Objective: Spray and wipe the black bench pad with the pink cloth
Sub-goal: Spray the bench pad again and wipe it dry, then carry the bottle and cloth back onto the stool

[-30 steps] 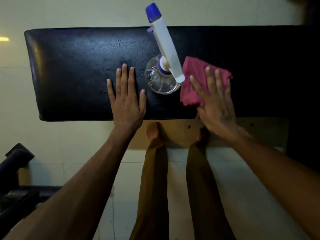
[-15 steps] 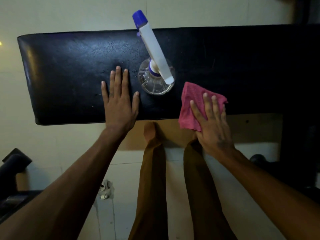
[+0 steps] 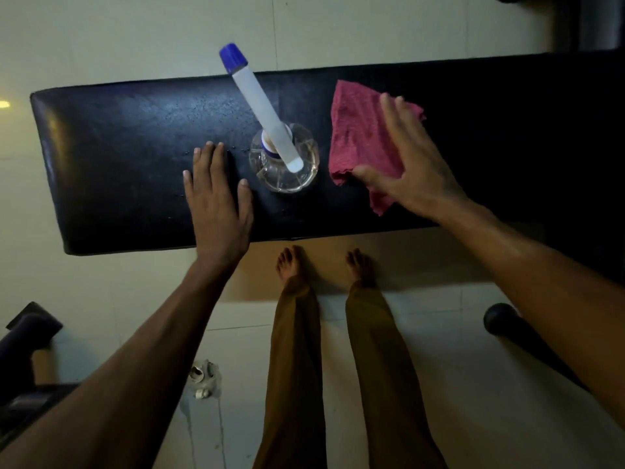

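Note:
The black bench pad runs across the view, with small droplets on its middle. A clear spray bottle with a white head and blue nozzle stands upright on it. My left hand lies flat on the pad just left of the bottle, fingers spread, holding nothing. My right hand presses flat on the pink cloth, which lies spread on the pad to the right of the bottle. The cloth's right part is hidden under the hand.
My legs in brown trousers and bare feet stand on the tiled floor just before the bench's near edge. Dark gym gear sits at the lower left, a black rounded bar end at the lower right. A small crumpled object lies on the floor.
My right hand has pushed the pink cloth from the pad's near edge up toward its far side. The left hand and the bottle have stayed in place.

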